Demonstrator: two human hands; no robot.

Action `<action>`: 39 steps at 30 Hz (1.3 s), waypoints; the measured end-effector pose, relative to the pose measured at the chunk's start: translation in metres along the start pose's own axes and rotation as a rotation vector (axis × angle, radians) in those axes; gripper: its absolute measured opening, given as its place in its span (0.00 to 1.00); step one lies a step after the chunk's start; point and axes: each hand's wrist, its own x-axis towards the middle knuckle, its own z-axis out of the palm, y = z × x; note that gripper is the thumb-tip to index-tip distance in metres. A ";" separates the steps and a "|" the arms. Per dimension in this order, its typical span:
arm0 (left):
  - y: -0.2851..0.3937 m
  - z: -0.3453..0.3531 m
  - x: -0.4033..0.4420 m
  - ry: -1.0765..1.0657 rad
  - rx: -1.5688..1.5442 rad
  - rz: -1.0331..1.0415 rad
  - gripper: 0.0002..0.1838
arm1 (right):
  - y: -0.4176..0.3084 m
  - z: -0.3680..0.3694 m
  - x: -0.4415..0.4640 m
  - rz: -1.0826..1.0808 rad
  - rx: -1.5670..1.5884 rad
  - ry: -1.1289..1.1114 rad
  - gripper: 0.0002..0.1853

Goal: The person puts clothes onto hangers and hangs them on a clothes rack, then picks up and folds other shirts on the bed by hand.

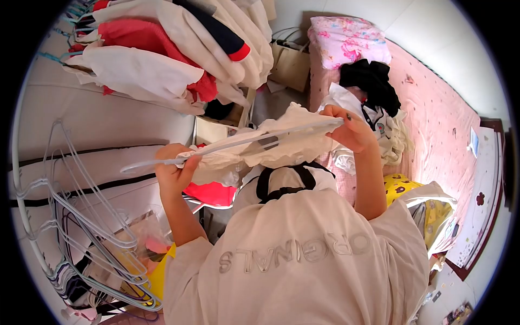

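A pale grey hanger (pixel 238 142) stretches between my two hands in front of my chest, tilted up toward the right. A white, ruffled-looking garment (pixel 295 116) hangs along it; its exact kind is hard to make out. Fingers of my left hand (pixel 177 169) are closed around the hanger and the garment's edge near the hanger's left part, whose tip sticks out past them. My right hand (pixel 351 129) pinches the hanger's other end together with the cloth. Below the garment lies a dark-strapped white item (pixel 287 181), partly hidden.
Several clothes (pixel 168 49) hang on a rail at upper left. Bare hangers (pixel 81 216) cluster on the left rail. At right is a pink bed (pixel 433 119) with a floral pillow (pixel 349 42), a black garment (pixel 371 84) and crumpled clothes. A yellow bag (pixel 398 187) stands near my right elbow.
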 end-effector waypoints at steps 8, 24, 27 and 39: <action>-0.002 -0.011 0.007 0.025 0.154 0.121 0.09 | 0.014 -0.013 0.006 0.013 -0.174 0.039 0.32; 0.005 -0.025 0.019 0.066 0.365 0.169 0.10 | 0.130 0.037 0.068 0.357 -1.095 0.063 0.46; 0.003 -0.025 0.015 0.083 0.426 0.129 0.11 | 0.148 0.061 0.075 0.419 -1.312 0.011 0.43; -0.020 -0.019 -0.011 0.037 0.360 -0.014 0.14 | 0.129 -0.004 0.080 0.095 -0.323 0.651 0.08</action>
